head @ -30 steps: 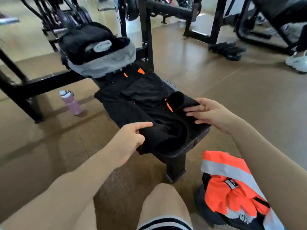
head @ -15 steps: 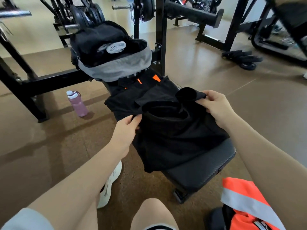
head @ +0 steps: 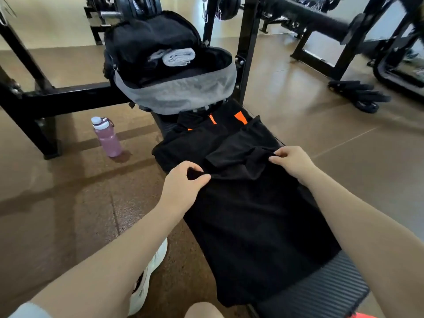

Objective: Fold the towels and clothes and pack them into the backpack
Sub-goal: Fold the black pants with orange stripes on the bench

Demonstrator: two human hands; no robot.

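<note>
The floor is brown and shiny. Big black gym machines stand at the back. A padded black bench sits in front. A pink water bottle stands on the floor.

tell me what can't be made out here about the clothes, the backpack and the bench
Head view only:
- Black garment: plain dark cloth hides its folds and type.
- Backpack: its raised rim hides whatever lies under the rolled grey towel.
- Bench: cloth covers most of its pad.
- Orange item: cut off by the bottom edge.
</note>
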